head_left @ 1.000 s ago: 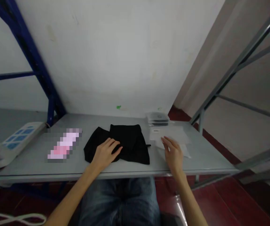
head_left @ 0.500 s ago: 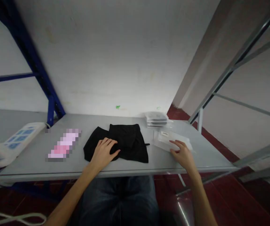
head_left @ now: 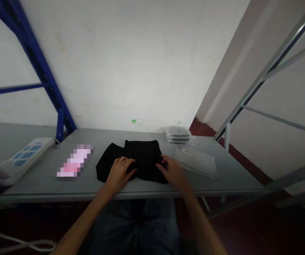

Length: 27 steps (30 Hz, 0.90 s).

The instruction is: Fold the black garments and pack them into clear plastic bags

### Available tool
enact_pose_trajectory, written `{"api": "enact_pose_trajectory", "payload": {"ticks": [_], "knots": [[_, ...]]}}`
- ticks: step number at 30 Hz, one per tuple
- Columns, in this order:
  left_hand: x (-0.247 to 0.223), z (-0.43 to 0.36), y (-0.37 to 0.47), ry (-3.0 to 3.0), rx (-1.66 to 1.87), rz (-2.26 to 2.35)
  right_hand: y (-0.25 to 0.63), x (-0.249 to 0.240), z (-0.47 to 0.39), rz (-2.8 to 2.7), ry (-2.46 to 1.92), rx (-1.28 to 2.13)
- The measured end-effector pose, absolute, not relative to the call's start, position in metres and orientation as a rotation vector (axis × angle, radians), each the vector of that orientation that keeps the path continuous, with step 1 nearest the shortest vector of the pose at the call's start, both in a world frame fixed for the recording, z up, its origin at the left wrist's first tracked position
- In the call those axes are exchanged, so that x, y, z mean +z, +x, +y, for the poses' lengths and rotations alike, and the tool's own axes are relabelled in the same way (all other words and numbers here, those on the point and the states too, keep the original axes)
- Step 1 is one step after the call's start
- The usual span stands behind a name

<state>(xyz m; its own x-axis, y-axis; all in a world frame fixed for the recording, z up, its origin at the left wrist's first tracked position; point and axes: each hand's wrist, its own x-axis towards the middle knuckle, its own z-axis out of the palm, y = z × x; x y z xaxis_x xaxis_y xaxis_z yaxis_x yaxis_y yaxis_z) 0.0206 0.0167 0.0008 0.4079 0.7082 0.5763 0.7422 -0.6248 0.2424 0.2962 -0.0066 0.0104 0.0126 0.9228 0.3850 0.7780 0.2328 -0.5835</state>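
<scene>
A piece of black folded cloth (head_left: 145, 156) lies on the grey table in front of me; its exact kind does not show. My left hand (head_left: 120, 173) rests on its left half, palm down, with the fingers laid out and the thumb apart. At the cloth's right edge, my right hand (head_left: 174, 173) touches the fabric, thumb and forefinger spread with a gap between them. Just right of that hand, clear plastic bags (head_left: 196, 163) lie flat, the upper one with a small white label (head_left: 186, 151).
A stack of clear flat packets (head_left: 178, 135) stands by the wall. To the left lie a blurred-out pink item (head_left: 75, 161) and a white power strip (head_left: 28, 154). A blue metal frame (head_left: 43, 71) rises at the left. The table's front edge (head_left: 141, 194) runs before my lap.
My right hand has moved left from the plastic bags to the right edge of the black cloth. My left hand has stayed on the cloth. The view has shifted slightly.
</scene>
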Motion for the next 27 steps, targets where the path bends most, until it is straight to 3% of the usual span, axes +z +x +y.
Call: {"api": "enact_pose_trajectory", "payload": {"ticks": [8,20,27], "knots": [[0.009,0.024,0.034,-2.572,-1.054,-1.302,0.271,0.0,0.032,-1.671,-1.493,0.477],[0.004,0.029,0.058,-2.569,-1.006,-1.288,0.283,-0.003,0.038,-1.614,-1.518,0.186],[0.005,0.018,0.029,-2.462,-1.106,-1.412,0.248,0.028,0.038,-1.717,-1.389,0.256]]}}
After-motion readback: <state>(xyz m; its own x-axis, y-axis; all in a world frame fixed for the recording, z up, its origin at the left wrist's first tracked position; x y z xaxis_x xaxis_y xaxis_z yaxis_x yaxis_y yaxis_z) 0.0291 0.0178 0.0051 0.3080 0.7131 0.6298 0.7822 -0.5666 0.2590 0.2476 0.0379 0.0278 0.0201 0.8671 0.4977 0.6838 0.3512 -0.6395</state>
